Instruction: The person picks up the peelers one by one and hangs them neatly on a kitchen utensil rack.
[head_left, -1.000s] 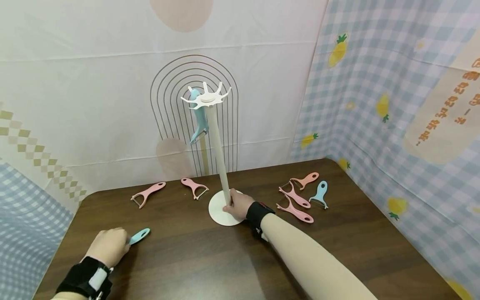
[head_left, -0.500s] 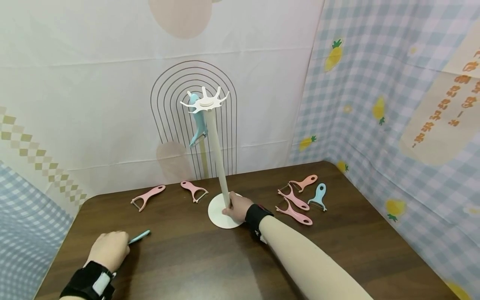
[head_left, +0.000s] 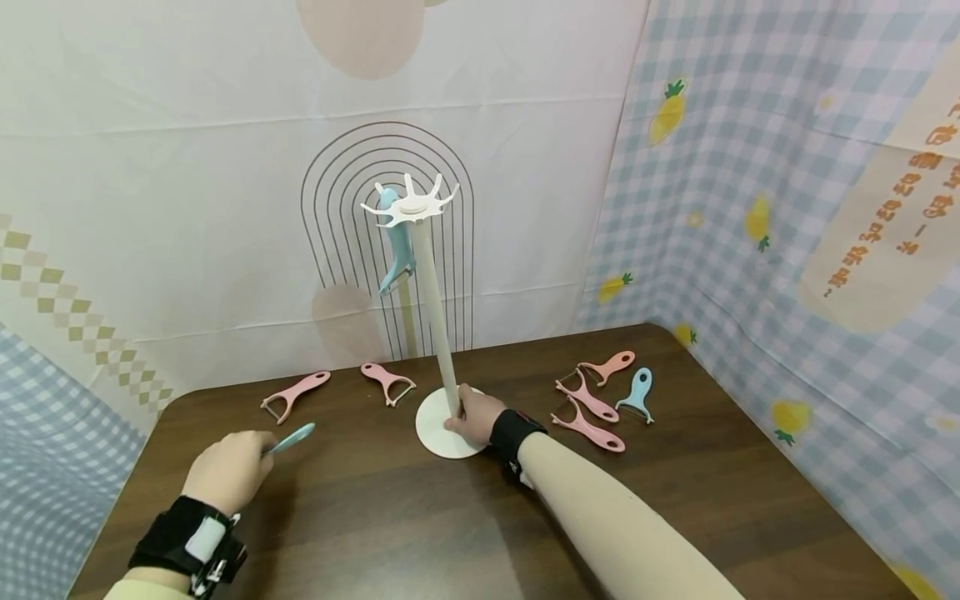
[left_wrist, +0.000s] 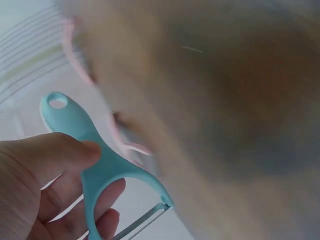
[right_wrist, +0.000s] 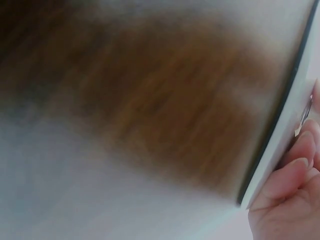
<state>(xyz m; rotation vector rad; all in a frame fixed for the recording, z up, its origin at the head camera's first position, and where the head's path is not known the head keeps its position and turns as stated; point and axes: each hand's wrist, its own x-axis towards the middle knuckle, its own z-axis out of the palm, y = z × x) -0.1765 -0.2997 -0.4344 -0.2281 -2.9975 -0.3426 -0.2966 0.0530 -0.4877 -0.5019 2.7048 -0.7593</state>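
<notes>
A light blue peeler point(left_wrist: 102, 160) is pinched between the thumb and fingers of my left hand point(head_left: 228, 471), raised over the left part of the table; its loop and metal blade show in the left wrist view. In the middle stands a white rack point(head_left: 433, 308) with a round base and a ring of hooks on top. Another blue peeler point(head_left: 399, 242) hangs from a hook on its left side. My right hand point(head_left: 478, 414) grips the foot of the pole, its fingers low over the base point(right_wrist: 277, 130).
Two pink peelers, one farther left point(head_left: 300, 388) and one nearer the rack point(head_left: 384, 377), lie at the table's point(head_left: 360, 533) back edge. To the right lie two more pink peelers point(head_left: 596, 431), an orange peeler point(head_left: 617, 362) and a blue peeler point(head_left: 640, 386). Cloth hangs behind.
My left hand has lifted the blue peeler from the table and moved it up and slightly right, toward the back. My right hand keeps its grip at the rack's foot.
</notes>
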